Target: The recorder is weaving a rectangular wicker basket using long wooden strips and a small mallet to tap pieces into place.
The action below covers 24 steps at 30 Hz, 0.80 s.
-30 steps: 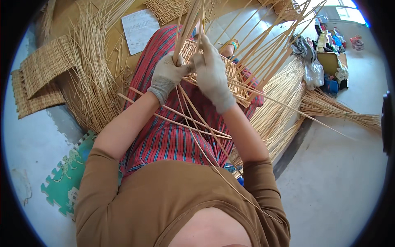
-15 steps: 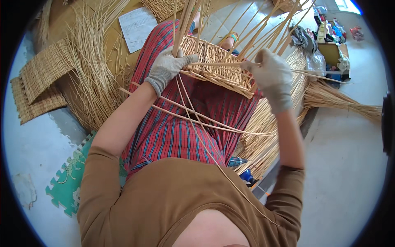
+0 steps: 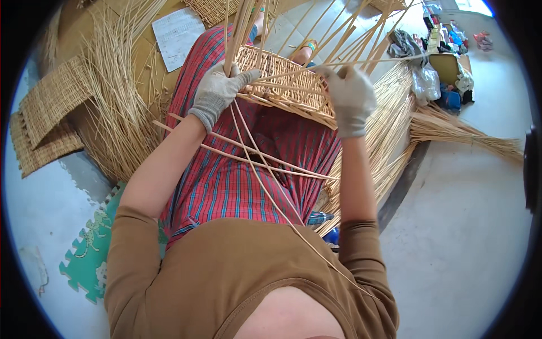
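A partly woven wicker basket (image 3: pixel 299 79) rests across my lap, with tall upright rods (image 3: pixel 241 34) standing from its edges. My left hand (image 3: pixel 217 95), in a pale knit glove, is closed round rods at the basket's near left corner, its thumb lying along the edge. My right hand (image 3: pixel 351 97), gloved too, is a closed fist above the right end, gripping a long wicker strand (image 3: pixel 389 60) that runs across the near side and on to the right. Loose strands (image 3: pixel 265 164) hang below the basket over the red plaid cloth (image 3: pixel 226 195) on my lap.
Bundles of long wicker rods lie on the left (image 3: pixel 113 113) and on the right (image 3: pixel 451 133). Woven panels (image 3: pixel 59 101) and a paper sheet (image 3: pixel 178 37) lie at the left. A green foam mat (image 3: pixel 90 248) is near my left elbow. Bags and boxes (image 3: pixel 449 70) stand far right.
My right hand has moved left and slightly down, and its strand now slants up to the right. My left hand keeps its hold at the corner. The whole view has shifted a little.
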Each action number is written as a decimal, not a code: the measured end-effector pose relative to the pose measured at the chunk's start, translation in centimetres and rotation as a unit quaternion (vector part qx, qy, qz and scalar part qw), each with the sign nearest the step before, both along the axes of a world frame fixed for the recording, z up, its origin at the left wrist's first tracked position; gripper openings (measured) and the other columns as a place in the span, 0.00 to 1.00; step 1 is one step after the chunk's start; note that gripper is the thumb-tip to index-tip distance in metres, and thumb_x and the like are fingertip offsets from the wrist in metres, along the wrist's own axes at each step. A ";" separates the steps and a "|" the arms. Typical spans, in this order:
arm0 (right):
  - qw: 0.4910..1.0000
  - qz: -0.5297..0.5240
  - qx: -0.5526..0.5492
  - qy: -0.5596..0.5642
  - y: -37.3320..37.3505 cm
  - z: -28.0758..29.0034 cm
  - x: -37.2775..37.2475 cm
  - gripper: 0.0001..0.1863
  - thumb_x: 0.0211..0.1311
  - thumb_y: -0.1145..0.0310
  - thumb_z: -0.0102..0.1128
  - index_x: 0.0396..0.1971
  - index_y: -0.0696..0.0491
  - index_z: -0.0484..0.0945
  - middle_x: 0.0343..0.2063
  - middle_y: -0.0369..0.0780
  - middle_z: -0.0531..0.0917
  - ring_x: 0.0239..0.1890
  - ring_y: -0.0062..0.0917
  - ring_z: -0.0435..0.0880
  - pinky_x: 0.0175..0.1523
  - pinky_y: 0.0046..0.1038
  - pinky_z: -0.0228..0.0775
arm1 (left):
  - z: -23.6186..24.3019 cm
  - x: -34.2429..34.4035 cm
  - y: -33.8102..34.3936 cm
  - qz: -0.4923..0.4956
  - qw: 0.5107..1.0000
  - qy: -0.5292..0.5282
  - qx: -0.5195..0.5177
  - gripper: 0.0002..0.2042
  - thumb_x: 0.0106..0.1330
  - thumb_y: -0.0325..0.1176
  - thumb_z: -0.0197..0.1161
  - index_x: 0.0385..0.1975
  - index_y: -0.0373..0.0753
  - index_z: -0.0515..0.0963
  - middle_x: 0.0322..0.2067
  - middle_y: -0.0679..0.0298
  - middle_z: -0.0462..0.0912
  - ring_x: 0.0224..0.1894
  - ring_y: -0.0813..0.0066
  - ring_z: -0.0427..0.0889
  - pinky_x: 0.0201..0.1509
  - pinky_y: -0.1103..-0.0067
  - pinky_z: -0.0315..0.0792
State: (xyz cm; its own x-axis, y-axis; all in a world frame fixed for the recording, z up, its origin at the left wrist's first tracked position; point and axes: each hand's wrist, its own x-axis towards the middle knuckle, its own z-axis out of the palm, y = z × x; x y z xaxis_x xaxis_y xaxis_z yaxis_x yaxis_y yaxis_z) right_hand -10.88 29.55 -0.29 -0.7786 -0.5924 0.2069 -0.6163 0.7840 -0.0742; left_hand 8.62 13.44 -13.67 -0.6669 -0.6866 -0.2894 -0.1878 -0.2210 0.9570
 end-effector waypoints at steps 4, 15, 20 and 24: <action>0.877 0.025 -0.355 -0.324 0.1 -1.6 0.8 0.28 0.60 0.52 0.78 0.51 0.54 0.80 0.40 0.44 0.89 0.42 0.30 0.89 0.50 0.34 0.79 | -0.3 0.1 0.3 0.013 0.999 0.016 -0.030 0.24 0.63 0.48 0.81 0.23 0.44 0.70 0.19 0.73 0.73 0.22 0.85 0.71 0.26 0.79 0.68; 0.975 0.188 -0.082 -0.090 -12.2 1.3 1.8 0.47 0.60 0.68 0.72 0.79 0.54 0.60 0.53 0.54 0.83 0.50 0.49 0.84 0.57 0.45 0.77 | -1.0 0.1 1.0 0.060 0.997 0.037 -0.004 0.25 0.63 0.50 0.81 0.21 0.43 0.71 0.19 0.72 0.76 0.22 0.84 0.73 0.27 0.79 0.69; 0.911 0.284 -0.297 0.033 -7.3 0.4 3.4 0.38 0.64 0.69 0.72 0.73 0.55 0.67 0.50 0.49 0.87 0.48 0.36 0.87 0.57 0.34 0.78 | -1.3 0.0 0.7 0.058 0.998 0.024 -0.011 0.25 0.62 0.49 0.81 0.22 0.43 0.70 0.18 0.72 0.75 0.21 0.83 0.70 0.27 0.77 0.69; 0.926 0.028 -0.345 -0.152 0.9 -2.1 3.1 0.20 0.63 0.62 0.75 0.52 0.52 0.86 0.41 0.42 0.90 0.47 0.31 0.89 0.59 0.36 0.78 | -1.4 -0.1 0.6 0.069 0.996 0.037 -0.030 0.24 0.62 0.47 0.81 0.22 0.42 0.70 0.17 0.70 0.74 0.20 0.83 0.71 0.24 0.78 0.70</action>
State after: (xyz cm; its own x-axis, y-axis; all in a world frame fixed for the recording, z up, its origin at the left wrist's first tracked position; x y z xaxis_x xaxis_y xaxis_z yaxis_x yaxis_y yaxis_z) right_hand -7.77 30.48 -2.37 -0.8349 -0.4427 0.3269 -0.5228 0.4522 -0.7226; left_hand 8.47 14.09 -15.10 -0.5825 -0.7883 -0.1980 -0.0878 -0.1812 0.9795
